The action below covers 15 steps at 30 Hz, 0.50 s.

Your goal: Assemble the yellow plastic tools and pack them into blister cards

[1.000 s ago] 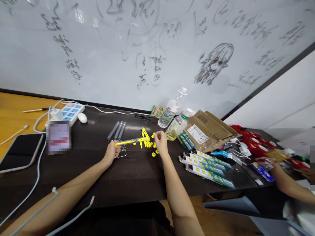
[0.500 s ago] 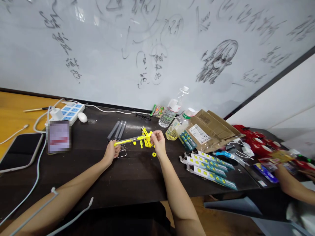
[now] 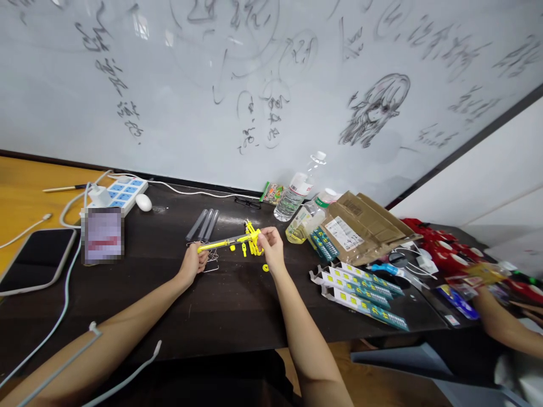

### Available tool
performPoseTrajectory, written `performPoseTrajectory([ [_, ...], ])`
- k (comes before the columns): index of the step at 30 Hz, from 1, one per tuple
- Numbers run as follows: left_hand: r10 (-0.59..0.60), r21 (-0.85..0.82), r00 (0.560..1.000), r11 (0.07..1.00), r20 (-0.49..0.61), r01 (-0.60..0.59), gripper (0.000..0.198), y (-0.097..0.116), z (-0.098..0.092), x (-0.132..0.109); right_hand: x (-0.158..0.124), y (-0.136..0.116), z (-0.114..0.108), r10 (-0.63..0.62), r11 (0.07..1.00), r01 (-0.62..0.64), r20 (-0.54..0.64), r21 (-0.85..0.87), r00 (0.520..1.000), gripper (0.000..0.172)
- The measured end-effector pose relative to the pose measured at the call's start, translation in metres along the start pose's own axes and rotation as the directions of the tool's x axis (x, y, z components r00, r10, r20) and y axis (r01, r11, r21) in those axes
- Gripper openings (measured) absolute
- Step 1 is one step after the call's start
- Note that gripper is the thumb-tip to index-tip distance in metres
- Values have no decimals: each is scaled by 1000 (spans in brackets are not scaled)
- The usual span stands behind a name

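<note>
A slim spring scale point(image 3: 224, 243), with a clear tube and a yellow inner strip, is held almost level above the dark table, its right end slightly higher. My left hand point(image 3: 195, 261) is closed round its left end. At the other end, the fingers of my right hand point(image 3: 271, 246) pinch a yellow end piece, mostly hidden by the fingers. Loose yellow plastic parts point(image 3: 245, 249) lie just behind and below that end. One yellow ring point(image 3: 266, 268) rests near my right wrist. Bent metal hooks point(image 3: 211, 265) lie beside my left hand, and several clear tubes point(image 3: 203, 224) lie behind it.
Printed cardboard boxes point(image 3: 360, 294) lie at right, before a brown parcel point(image 3: 360, 226). Two bottles point(image 3: 292, 198) stand at the back. A power strip point(image 3: 127, 191), a phone point(image 3: 36, 260) and cables are at left. Another person's arm point(image 3: 504, 322) reaches in at far right.
My right hand has moved slightly left, toward my left hand, with its end of the spring scale. My left hand keeps its hold. The whole view has shifted a little.
</note>
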<state>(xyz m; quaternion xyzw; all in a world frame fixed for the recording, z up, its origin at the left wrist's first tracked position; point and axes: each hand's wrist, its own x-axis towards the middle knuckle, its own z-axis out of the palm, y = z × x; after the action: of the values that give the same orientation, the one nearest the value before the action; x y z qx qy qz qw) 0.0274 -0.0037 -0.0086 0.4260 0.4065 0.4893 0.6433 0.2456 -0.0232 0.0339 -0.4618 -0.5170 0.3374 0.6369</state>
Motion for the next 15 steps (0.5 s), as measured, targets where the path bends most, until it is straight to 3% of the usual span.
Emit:
performPoseTrajectory([
  [15, 19, 31, 1000, 999, 1, -19, 35, -3, -2, 0, -1, 3, 0, 3, 996, -10, 75, 91, 997, 21],
])
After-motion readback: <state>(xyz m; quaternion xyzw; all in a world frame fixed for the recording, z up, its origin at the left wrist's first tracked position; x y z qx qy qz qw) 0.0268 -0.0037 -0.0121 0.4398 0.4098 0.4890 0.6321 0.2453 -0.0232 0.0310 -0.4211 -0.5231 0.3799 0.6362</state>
